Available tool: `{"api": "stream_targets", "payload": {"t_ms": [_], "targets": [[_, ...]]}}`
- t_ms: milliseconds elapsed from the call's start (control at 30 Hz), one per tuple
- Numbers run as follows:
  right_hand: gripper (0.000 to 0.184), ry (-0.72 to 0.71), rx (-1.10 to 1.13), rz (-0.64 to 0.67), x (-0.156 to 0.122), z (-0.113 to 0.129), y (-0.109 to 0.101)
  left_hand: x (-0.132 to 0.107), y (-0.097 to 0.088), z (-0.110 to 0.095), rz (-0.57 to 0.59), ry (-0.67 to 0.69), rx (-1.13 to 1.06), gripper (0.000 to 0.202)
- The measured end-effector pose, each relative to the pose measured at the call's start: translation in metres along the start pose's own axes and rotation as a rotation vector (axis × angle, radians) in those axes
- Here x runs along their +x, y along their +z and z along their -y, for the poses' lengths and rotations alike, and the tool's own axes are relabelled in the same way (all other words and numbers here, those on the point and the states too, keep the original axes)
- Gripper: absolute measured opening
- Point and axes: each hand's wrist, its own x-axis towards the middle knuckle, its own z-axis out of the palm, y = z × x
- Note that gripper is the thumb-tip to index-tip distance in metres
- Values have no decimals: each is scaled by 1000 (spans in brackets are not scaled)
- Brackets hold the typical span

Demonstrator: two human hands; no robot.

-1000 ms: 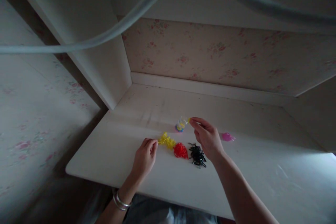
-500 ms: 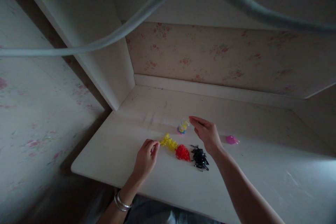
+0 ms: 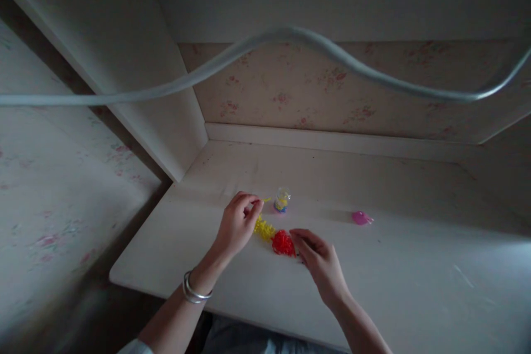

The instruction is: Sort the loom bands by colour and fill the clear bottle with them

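My left hand [image 3: 238, 225] is lifted a little above the white desk [image 3: 406, 276], its fingers pinched on a small yellow piece [image 3: 266, 199]. Just below it lies a pile of yellow pieces [image 3: 264, 228], with a red pile [image 3: 283, 243] beside it. My right hand [image 3: 317, 261] rests low on the desk, fingers curled at the right edge of the red pile, covering the black pile. A small clear container [image 3: 281, 200] with yellow and blue contents stands behind the piles, close to the pinched yellow piece.
A pink object [image 3: 360, 218] lies on the desk to the right. A white side panel [image 3: 166, 116] bounds the desk on the left, floral wallpaper [image 3: 332, 94] at the back. A pale cable [image 3: 290, 44] hangs across the view.
My left hand rose from the yellow pile with a yellow piece, moving toward the clear container. My right hand left the container and dropped down onto the black pile.
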Motion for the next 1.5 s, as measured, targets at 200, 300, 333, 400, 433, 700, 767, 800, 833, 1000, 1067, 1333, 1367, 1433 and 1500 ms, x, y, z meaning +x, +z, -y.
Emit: {"api": "stream_targets", "payload": {"t_ms": [200,300,333,400,433,700,767,800,833,1000,1067,1333,1367,1433,1500], "targets": [[39,-54,-211,35,-37,-35,-5,30,15,-23,-5,144,189,20],[38,-115,-331,19,-43,-34,-10,36,20,-28,45,192,299,20],[38,-126,-361,20,-43,-32,-11,37,22,-28,63,200,333,20],[37,-158,-426,24,-43,-30,-11,38,24,-28,85,203,387,20],[37,-185,-473,26,-43,-29,-10,38,25,-28,93,200,403,20],[26,-400,-1018,27,-32,-16,10,33,25,-19,190,217,313,28],[26,-447,-1084,8,-26,-10,17,32,21,-17,173,210,265,30],[25,-474,-1102,0,-22,-7,20,31,19,-16,161,208,240,29],[25,-499,-1119,-7,-18,-4,23,30,17,-15,150,205,215,29],[19,-506,-1232,1,2,5,37,16,7,-7,105,124,117,24],[17,-494,-1276,12,8,6,42,5,5,0,95,66,91,22],[24,-515,-1350,93,20,7,57,-49,10,38,133,-74,-13,21],[24,-514,-1352,100,20,7,58,-55,10,42,131,-88,-19,20],[23,-508,-1355,102,20,9,59,-64,9,48,137,-118,-15,20],[22,-496,-1353,73,20,11,59,-71,9,52,152,-143,-1,19]]}}
